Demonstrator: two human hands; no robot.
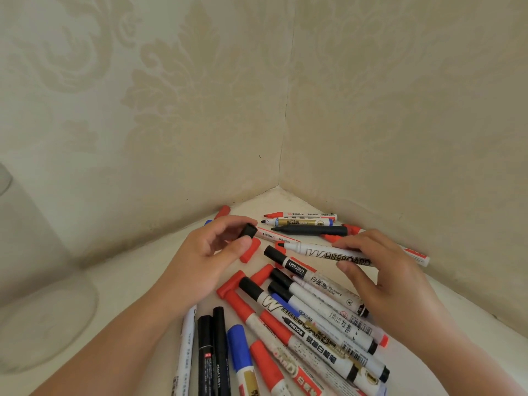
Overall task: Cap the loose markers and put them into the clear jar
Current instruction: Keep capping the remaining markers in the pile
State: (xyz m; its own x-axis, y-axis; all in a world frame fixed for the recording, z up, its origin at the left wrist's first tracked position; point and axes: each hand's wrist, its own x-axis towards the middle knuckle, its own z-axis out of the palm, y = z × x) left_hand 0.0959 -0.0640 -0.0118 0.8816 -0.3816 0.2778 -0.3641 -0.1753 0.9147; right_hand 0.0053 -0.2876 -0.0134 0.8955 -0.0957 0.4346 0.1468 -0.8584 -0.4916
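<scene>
- The wallpapered walls (pixel 200 95) meet in a corner at twelve o'clock, and the pale tabletop (pixel 137 270) runs from that corner down toward six o'clock.
- The clear jar (pixel 34 281) stands at nine o'clock, well apart from the pens; its outline is faint, and I see no marker inside it, so the filling seems not yet begun.
- A heap of markers (pixel 308 324) sprawls from the centre to six o'clock; most there wear red, black or blue caps but none has reached the jar.
- Three uncapped markers (pixel 303 222) lie side by side against the wall at one o'clock, bare tips pointing to nine o'clock, so capping is left for them.
- The right hand (pixel 383 275), at three o'clock, grips a whiteboard marker (pixel 328 252) with its bare tip aimed at nine o'clock.
- The left hand (pixel 211 252), at the centre, pinches a black cap (pixel 249 231) between thumb and fingers, just beside that tip; joining them looks like the step in hand.
- Loose red caps (pixel 251 251) lie near the left hand.
</scene>
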